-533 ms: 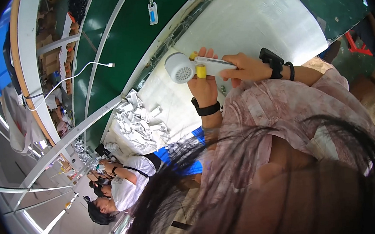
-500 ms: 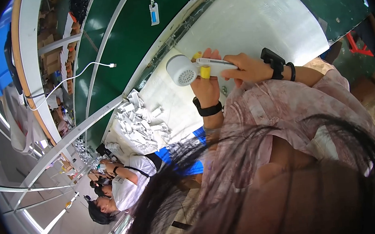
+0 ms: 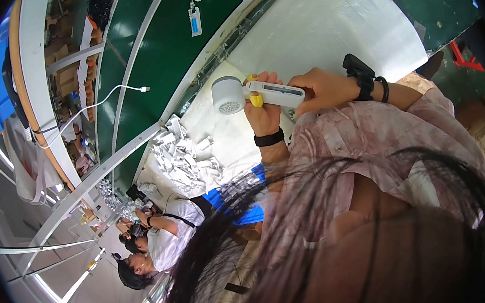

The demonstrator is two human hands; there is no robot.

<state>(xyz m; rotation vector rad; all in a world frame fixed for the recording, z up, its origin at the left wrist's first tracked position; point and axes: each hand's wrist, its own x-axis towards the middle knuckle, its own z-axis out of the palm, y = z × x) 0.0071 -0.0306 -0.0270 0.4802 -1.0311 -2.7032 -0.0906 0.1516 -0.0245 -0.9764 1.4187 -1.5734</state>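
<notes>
A white lint shaver [image 3: 227, 97], with a round perforated head and a straight handle, is held in front of me over the pale work surface [image 3: 324, 32]. My left hand [image 3: 264, 119] wraps round the handle close to the head. Yellow covers sit on some of its fingers. At the handle's other end, my right hand [image 3: 325, 88] grips it with thumb and fingers. A long dark slot shows along the handle's upper face. The head points left, its grille facing me.
White plastic parts [image 3: 182, 157] lie heaped left of my hands. Beyond a metal rail, a green belt [image 3: 149, 96] carries a white part with a blue cylinder [image 3: 195, 21]. A white cable [image 3: 97, 102] hangs over it. A co-worker [image 3: 172, 237] sits at the lower left.
The shaver has turned so that the handle's slotted face shows more fully, and its head has shifted slightly left. My right hand has moved its grip to the handle's end.
</notes>
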